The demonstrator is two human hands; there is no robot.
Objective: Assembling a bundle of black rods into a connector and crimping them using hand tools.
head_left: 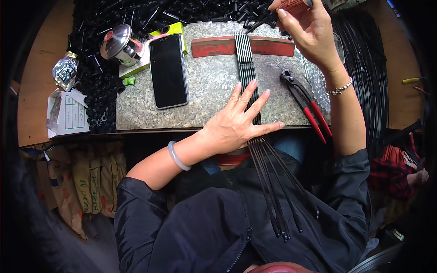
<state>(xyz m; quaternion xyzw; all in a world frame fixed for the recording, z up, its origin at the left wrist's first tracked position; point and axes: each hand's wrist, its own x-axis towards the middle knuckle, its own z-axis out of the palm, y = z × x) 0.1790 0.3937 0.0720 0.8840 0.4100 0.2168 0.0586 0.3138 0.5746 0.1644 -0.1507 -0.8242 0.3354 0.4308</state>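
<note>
My left hand (234, 119) lies flat with its fingers spread across a row of thin black rods (246, 59). The rods run side by side over a red bar (211, 47) on a speckled stone slab (136, 107). Below my palm their near ends fan out over my lap. Raised at the upper right, my right hand (312, 34) is closed around a reddish-brown object with a patterned surface (295, 6). The top of that object is cut off by the picture's edge, and its kind is unclear. Red-handled pliers (306, 104) rest on the slab beside the rods, below my right hand.
A black phone (169, 72) leans against a yellow-green box (177, 31), next to a lidded metal cup (122, 45). Black small parts (150, 13) are heaped behind. A glass bottle (66, 72) and white carton (68, 113) stand left. Long black strands (366, 77) hang right; another person's hand (421, 176) shows beyond.
</note>
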